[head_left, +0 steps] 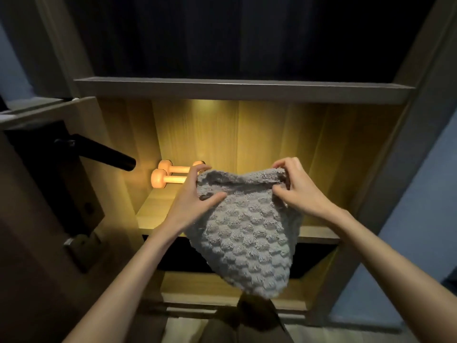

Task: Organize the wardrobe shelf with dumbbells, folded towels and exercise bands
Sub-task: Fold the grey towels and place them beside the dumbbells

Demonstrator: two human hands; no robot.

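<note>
- My left hand (195, 194) grips the upper left corner of the grey towel (247, 238). The thumb lies on the front of the cloth and the fingers are curled behind its top edge.
- My right hand (301, 191) pinches the upper right corner. The fingers are bent over the top edge and the thumb presses the cloth from the front.
- The towel is in the air between my two hands. Its top edge is stretched from one hand to the other, and the rest hangs toward six o'clock and becomes narrow at the bottom. The surface has a pattern of small bumps.
- The towel hangs in front of the front edge of the lit shelf (153, 214) and hides the middle part of this edge. I cannot tell whether the cloth touches the shelf.
- From my left hand, toward ten o'clock, two orange dumbbells (173, 179) lie side by side on this shelf, at the back left, close to the side wall. My left fingers cover their right ends.
- Toward twelve o'clock from the towel there is an upper shelf board (242, 91), and the space above it is dark.
- Toward nine o'clock, a black door handle (103, 152) stands out from a door and points at the dumbbells.
</note>
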